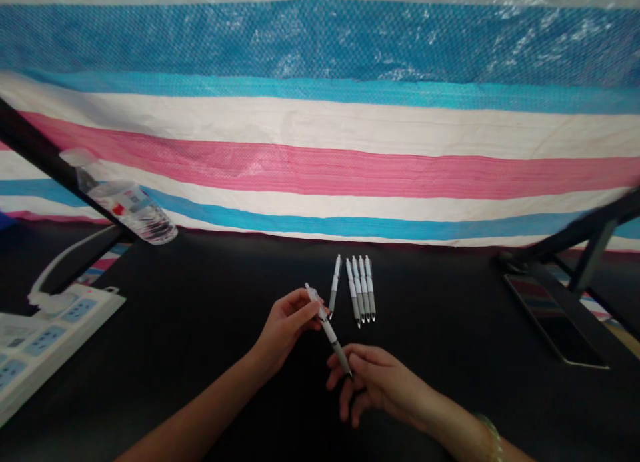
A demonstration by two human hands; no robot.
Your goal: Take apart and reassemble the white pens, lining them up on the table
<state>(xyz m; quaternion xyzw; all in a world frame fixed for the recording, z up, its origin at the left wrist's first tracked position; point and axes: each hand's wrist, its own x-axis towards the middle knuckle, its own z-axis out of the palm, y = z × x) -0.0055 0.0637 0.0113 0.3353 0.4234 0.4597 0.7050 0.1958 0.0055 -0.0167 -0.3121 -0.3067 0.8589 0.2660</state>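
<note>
Five white-and-grey pens (361,289) lie side by side near the far edge of the black counter (200,295). A sixth pen (329,330) is held just in front of them, its upper barrel pinched in the closed grip of the left hand (285,329). The right hand (380,382) appears closed on its lower tip, though that contact is hard to make out. A power strip (45,342) sits at the counter's left edge, a smartphone (555,322) at the right.
</note>
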